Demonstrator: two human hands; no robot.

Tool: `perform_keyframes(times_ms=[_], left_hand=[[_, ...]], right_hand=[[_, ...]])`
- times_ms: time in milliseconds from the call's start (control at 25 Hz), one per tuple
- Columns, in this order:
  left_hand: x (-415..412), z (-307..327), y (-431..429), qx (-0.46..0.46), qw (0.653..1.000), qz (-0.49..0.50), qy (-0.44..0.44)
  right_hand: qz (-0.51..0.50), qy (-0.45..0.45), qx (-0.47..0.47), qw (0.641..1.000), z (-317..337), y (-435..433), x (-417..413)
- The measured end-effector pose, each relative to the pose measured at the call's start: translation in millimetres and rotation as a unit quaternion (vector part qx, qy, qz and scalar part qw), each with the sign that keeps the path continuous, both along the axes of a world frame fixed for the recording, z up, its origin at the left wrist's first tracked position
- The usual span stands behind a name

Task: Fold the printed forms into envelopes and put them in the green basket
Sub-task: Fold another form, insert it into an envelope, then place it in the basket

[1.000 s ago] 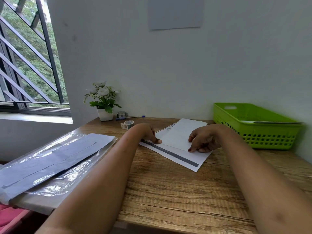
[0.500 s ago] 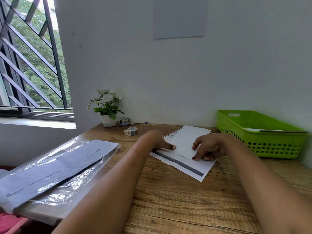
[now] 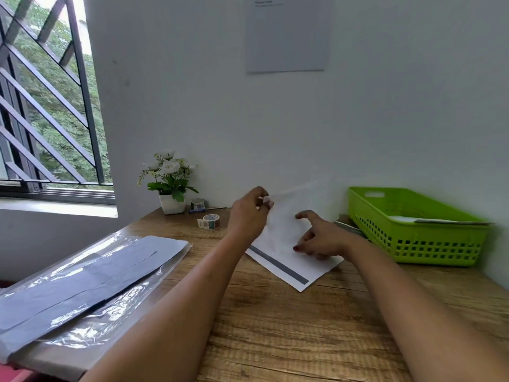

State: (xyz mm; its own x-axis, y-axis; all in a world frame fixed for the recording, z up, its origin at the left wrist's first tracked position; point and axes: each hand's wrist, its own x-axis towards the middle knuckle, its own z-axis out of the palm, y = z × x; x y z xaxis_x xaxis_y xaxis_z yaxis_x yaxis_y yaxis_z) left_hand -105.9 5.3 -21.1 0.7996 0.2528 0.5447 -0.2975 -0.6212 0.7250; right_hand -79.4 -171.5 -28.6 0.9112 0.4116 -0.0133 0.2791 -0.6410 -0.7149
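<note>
between left hand (image 3: pixel 252 213) thumb and fingertips, pinched: far edge of the printed form (image 3: pixel 286 267), raised and blurred. under spread right hand (image 3: pixel 321 239) fingers, pressed to the table (image 3: pixel 275 340): its near half. mid-fold, judging by that. next: bring the flap toward the right fingertips, align edges, crease firmly. right of those fingers, green basket (image 3: pixel 413 245), holding at least one paper (image 3: pixel 440 220) already.
</note>
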Motion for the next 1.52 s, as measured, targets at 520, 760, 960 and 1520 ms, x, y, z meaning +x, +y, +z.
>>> perform_keyframes(times_ms=[520,760,960,1520], left_hand=[[5.9,-15.1,69.4,-0.032,0.97,-0.147,0.189],[17.3,-19.7,73.7,-0.187,0.95,-0.068,0.239],[25.8,-20.7,64.6,-0.337,0.925,-0.016,0.175],[4.7,-2.0,66.8,-0.358,0.913,-0.161,0.113]], right_hand=[[-0.216,0.141,0.395,0.881,-15.6,-36.4,33.0],[-0.191,0.129,0.32,0.919,-19.0,-26.5,32.0],[-0.185,0.135,0.311,0.922,-18.8,-27.0,31.1],[-0.215,-0.007,0.349,0.912,-5.4,-35.6,26.8]])
